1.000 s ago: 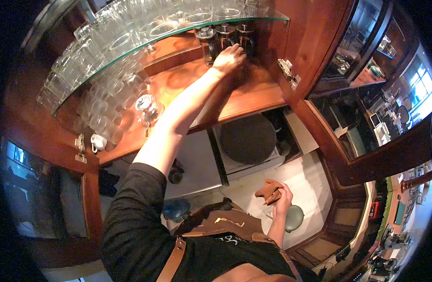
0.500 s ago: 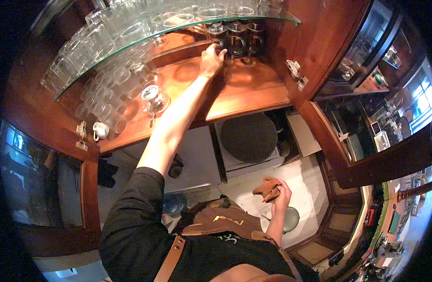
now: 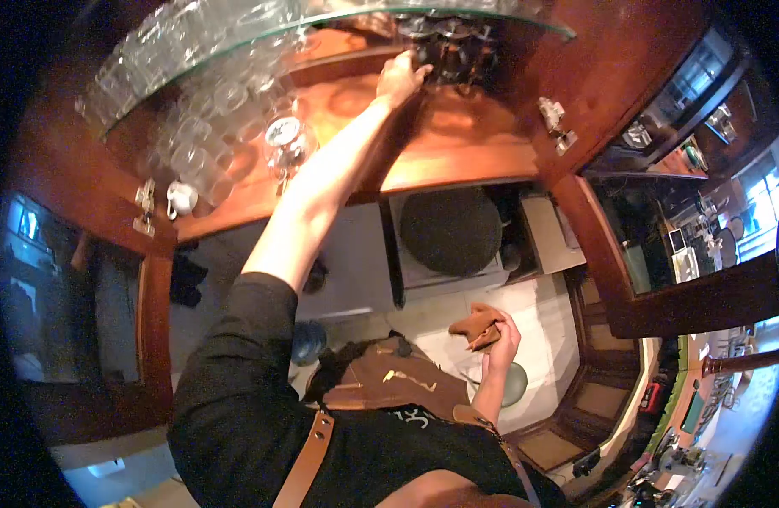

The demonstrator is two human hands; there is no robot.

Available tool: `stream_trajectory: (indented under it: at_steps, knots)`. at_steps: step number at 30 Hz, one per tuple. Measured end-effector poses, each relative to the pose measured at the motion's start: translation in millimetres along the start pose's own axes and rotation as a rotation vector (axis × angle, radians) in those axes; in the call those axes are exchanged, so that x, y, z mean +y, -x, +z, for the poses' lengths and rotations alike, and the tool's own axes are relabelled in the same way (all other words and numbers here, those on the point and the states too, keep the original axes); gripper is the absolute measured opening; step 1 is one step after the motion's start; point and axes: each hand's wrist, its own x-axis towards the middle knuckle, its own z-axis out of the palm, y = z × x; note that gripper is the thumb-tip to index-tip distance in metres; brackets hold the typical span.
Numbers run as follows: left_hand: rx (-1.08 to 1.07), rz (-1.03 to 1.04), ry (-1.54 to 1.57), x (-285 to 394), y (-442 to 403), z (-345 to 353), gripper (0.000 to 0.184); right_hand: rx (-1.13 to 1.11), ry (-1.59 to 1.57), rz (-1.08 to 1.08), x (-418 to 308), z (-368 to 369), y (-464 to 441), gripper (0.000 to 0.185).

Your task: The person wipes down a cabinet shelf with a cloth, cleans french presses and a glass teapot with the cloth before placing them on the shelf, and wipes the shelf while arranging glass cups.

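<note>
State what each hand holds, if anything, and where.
The right hand holds the brown cloth by its right side; whether the left hand grips the leftmost French press cannot be told.

I have free room for the left hand (image 3: 401,79) over the wooden shelf (image 3: 457,144), before the dark pots (image 3: 457,52); the glass shelf (image 3: 529,24) limits above, glasses (image 3: 199,148) obstruct leftward.

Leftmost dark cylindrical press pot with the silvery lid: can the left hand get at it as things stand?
Probably yes. The left hand is close to the leftmost pot, beneath the clear glass shelf, with nothing visible standing between them on the brown wooden shelf. Blur hides whether its grip touches.
</note>
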Motion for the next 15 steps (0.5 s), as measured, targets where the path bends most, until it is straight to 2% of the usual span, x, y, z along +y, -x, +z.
stream_trajectory:
  at_steps: [2, 4, 6, 8, 9, 11, 12, 14, 15]
  knots:
    - [-0.02, 0.005, 0.015, 11.9, 4.5, -8.5, 0.052, 0.044, -0.04, -0.009, 2.1, 3.8, 0.0, 0.03]
    - [-0.077, -0.054, 0.08, 70.5, 32.9, -65.2, 0.053, 0.07, 0.019, 0.053, 10.7, -0.8, -1.4, 0.034]
    - [0.224, 0.132, 0.334, 76.0, 75.7, -57.2, 0.042, 0.025, -0.087, 0.133, 35.8, -14.0, -7.7, 0.036]
    - [0.219, 0.394, 0.481, 92.4, 146.4, -82.1, 0.027, 0.022, -0.092, 0.23, 52.7, -14.8, -7.4, 0.038]
    - [0.223, 0.381, 0.586, 111.0, 195.0, -96.2, 0.015, 0.106, -0.126, 0.32, 56.1, -14.6, -5.3, 0.039]
    - [-0.069, 0.439, 0.584, 100.7, 287.6, -107.9, 0.013, 0.219, -0.169, 0.445, 74.7, -23.3, -11.9, 0.038]
    - [-0.23, 0.384, 0.477, 87.8, 331.5, -113.8, 0.013, 0.204, -0.153, 0.452, 81.4, -24.4, -14.5, 0.038]
    - [-0.361, 0.068, 0.521, 42.5, 413.9, -106.9, 0.017, 0.263, -0.029, 0.502, 96.1, -30.6, -16.1, 0.036]
    - [-0.418, -0.24, 0.542, 21.3, 443.0, -114.6, 0.018, 0.206, -0.027, 0.522, 108.4, -46.5, -22.8, 0.035]
